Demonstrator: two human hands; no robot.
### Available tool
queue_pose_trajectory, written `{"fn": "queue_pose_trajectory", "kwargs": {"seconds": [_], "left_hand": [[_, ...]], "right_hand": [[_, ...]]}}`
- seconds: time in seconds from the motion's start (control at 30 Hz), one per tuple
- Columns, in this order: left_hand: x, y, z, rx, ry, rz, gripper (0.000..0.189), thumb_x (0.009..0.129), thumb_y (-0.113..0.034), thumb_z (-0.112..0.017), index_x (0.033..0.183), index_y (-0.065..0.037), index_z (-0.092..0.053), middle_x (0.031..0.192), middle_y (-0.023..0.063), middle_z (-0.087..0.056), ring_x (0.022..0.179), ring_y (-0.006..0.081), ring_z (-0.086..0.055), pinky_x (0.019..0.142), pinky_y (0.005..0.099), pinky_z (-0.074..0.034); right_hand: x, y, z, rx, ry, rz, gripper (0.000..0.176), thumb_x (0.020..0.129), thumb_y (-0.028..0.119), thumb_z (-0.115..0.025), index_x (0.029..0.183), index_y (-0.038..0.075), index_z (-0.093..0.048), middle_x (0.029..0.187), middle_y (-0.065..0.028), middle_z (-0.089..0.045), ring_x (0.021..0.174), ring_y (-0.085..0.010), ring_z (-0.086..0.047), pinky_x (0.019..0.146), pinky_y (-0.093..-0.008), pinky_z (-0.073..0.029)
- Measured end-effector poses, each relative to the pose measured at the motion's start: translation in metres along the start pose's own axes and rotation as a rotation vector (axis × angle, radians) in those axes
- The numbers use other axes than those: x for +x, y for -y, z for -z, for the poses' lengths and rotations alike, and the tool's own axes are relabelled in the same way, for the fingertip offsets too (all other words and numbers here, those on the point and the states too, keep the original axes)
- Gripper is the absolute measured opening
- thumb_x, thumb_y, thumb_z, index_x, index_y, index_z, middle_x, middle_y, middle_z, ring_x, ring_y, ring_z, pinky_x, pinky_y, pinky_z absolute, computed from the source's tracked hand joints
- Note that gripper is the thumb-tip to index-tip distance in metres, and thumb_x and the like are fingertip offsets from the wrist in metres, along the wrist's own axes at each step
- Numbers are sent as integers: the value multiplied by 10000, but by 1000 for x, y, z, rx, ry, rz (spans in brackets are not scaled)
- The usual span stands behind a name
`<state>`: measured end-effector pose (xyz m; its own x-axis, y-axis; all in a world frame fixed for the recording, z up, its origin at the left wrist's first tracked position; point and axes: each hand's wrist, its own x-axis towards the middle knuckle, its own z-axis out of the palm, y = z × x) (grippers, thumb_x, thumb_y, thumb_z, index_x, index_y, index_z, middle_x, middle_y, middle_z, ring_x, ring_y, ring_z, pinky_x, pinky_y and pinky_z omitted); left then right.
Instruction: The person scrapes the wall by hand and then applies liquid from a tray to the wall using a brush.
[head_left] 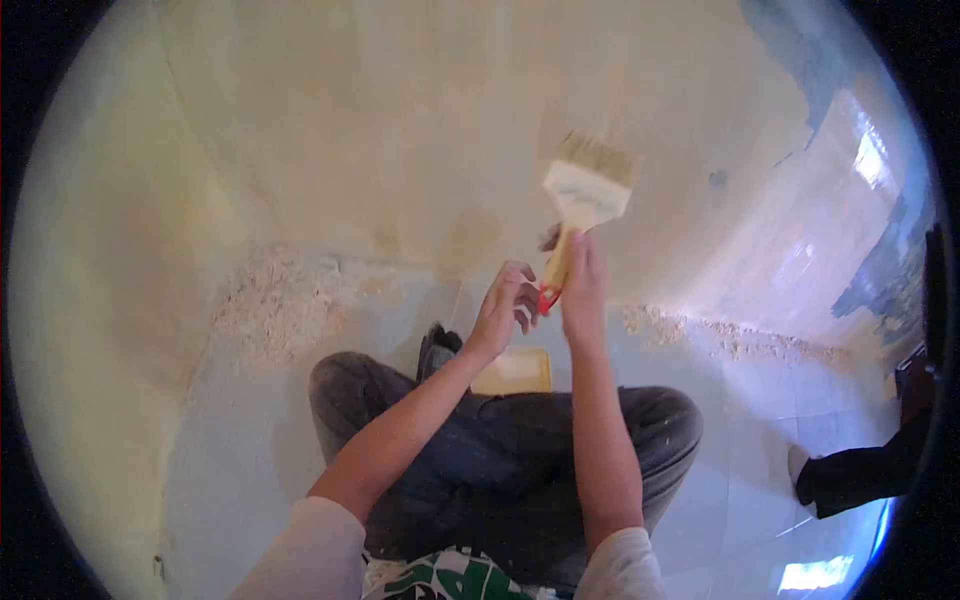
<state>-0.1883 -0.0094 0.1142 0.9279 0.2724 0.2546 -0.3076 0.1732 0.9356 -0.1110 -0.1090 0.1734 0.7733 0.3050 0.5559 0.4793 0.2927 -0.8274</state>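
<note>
My right hand is wrapped round the handle of a wide flat paintbrush. The brush stands bristles up in front of the wall, with a pale ferrule and a yellowish handle ending in a red tip. Close by the red tip is my left hand, its fingers loosely bent and apart with nothing in them. Below my hands, a shallow yellowish container sits on the floor, partly hidden by my forearm and legs.
A smeared beige wall rises ahead, with bluish patches at the right. Scraped debris lies along its foot, and more crumbs lie to the right. Another person's leg shows at the right edge. I sit cross-legged on the pale floor.
</note>
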Motion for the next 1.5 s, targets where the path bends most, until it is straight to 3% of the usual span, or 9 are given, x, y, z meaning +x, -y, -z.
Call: {"fn": "queue_pose_trajectory", "kwargs": {"seconds": [0.1,0.13,0.33,0.77,1.07,1.13,1.23,1.33,1.5], "left_hand": [[-9,77,41,1010,127,-224,451,920,-376,-556,1200,-45,-430,1064,208,-581,931,276,-587,817,425,-494],[-13,121,65,1214,227,-146,804,785,-433,-709,1407,-100,-322,1289,237,-462,1248,339,-438,1005,506,-395],[-34,153,61,1680,527,92,1303,567,-583,-815,1526,-183,-28,1487,269,-249,1351,487,-270,1088,604,-233],[9,150,58,1569,632,210,1317,483,-521,-866,1515,-168,-127,1358,204,-454,1264,378,-440,1030,559,-339],[36,160,70,1660,621,220,1315,459,-550,-864,1505,-171,-163,1456,136,-387,1341,320,-376,1055,633,-281],[41,161,74,1656,578,261,1302,468,-594,-844,1500,-160,-179,1476,138,-357,1354,315,-359,1069,653,-246],[35,163,82,1657,485,206,1277,491,-621,-823,1498,-150,-194,1482,130,-350,1359,308,-353,1067,660,-239],[24,159,90,1652,428,198,1199,564,-629,-787,1496,-146,-207,1485,127,-349,1364,304,-348,1066,657,-244],[13,142,118,1541,369,140,946,749,-503,-698,1485,-130,-236,1474,132,-363,1350,317,-363,1050,655,-272]], "right_hand": [[4,-7,17,240,-58,-216,357,1035,326,-362,1071,14,-531,801,-71,-564,659,-148,-559,611,-285,-468],[4,-8,18,348,-85,-238,360,1037,343,-353,1129,24,-490,779,-70,-538,636,-157,-539,612,-286,-469],[5,-46,31,382,-177,-273,348,1037,338,-362,1118,21,-483,773,-65,-514,616,-165,-520,590,-295,-462],[3,-85,47,504,-186,-440,334,1022,354,-376,1137,53,-466,738,-26,-464,500,-85,-412,382,-201,-292],[12,-89,60,-20,-295,-236,285,1016,253,-396,1193,63,-513,825,-18,-527,562,-43,-454,365,-175,-281],[17,-88,55,-530,-384,243,348,1001,185,-443,1326,64,-477,925,-47,-572,682,-90,-539,477,-218,-422],[11,-38,34,-206,-346,-47,405,970,105,-495,1371,63,-466,1017,-84,-599,854,-177,-584,713,-317,-494],[18,-38,31,-632,-271,381,434,905,30,-526,1338,35,-494,1025,-173,-590,890,-303,-570,801,-391,-454],[49,-14,9,-648,-195,290,408,908,46,-539,1317,59,-529,986,-175,-585,872,-327,-561,798,-397,-454]]}}
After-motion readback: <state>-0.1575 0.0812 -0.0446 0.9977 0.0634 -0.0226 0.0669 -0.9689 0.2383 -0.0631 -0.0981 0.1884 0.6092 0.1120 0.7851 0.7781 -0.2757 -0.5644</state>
